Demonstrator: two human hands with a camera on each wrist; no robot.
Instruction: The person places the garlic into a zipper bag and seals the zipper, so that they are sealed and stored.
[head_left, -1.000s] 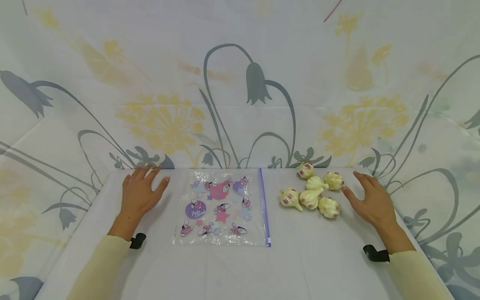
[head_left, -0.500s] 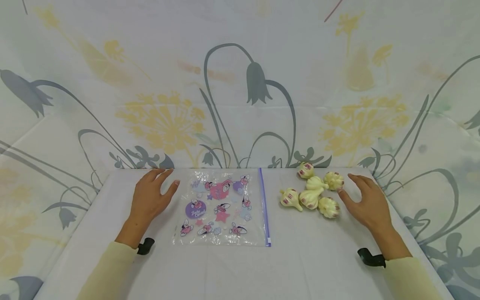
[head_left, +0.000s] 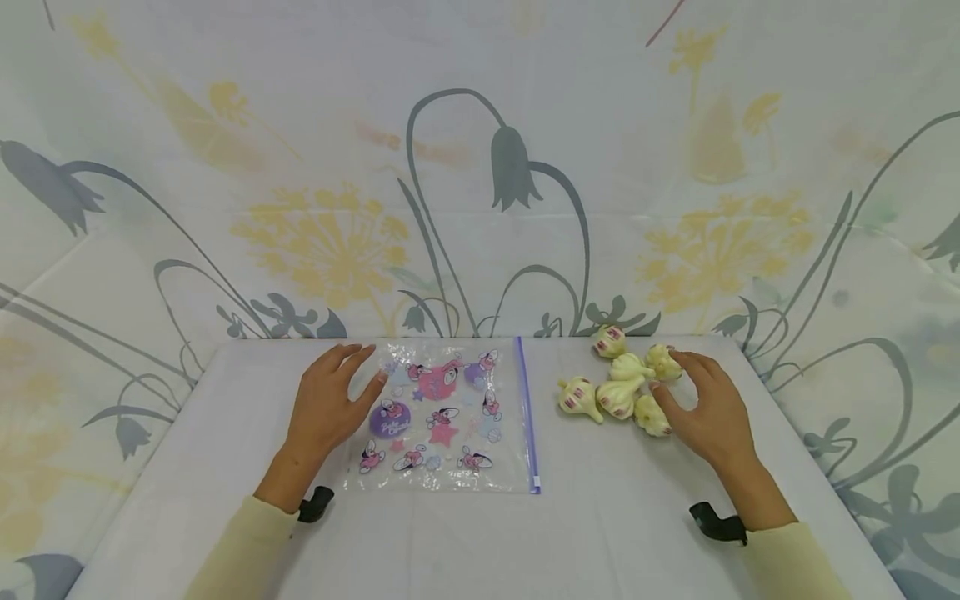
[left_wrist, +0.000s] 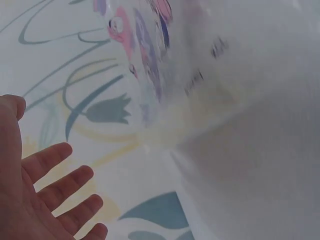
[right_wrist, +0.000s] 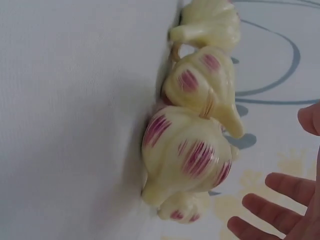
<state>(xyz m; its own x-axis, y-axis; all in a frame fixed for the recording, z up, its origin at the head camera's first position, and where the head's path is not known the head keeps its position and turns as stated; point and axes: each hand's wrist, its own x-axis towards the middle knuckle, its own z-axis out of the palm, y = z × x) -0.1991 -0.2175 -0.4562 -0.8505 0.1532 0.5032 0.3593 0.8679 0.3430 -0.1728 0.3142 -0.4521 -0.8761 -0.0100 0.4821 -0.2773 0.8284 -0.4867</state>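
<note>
A clear zip bag (head_left: pixel 465 417) with pink and purple cartoon prints lies flat on the white table, its purple slider edge facing right. My left hand (head_left: pixel 330 400) hovers at the bag's left edge, fingers spread and holding nothing; the left wrist view shows the same hand (left_wrist: pixel 55 195) beside the bag (left_wrist: pixel 145 55). Several garlic bulbs (head_left: pixel 618 398), cream with purple streaks, sit in a cluster right of the bag. My right hand (head_left: pixel 708 408) is at the cluster's right side, fingers relaxed and apart, overlapping the nearest bulbs in the head view. Garlic (right_wrist: pixel 187 150) fills the middle of the right wrist view.
The white tabletop (head_left: pixel 480 550) extends in front of the bag and garlic. Behind it hangs a pale cloth (head_left: pixel 337 125) printed with grey and yellow flowers. Each wrist carries a small black camera mount (head_left: pixel 716 523).
Both hands have moved inward: the left one rightward to the bag's left edge, the right one leftward to the garlic cluster. Bag and bulbs have stayed in place.
</note>
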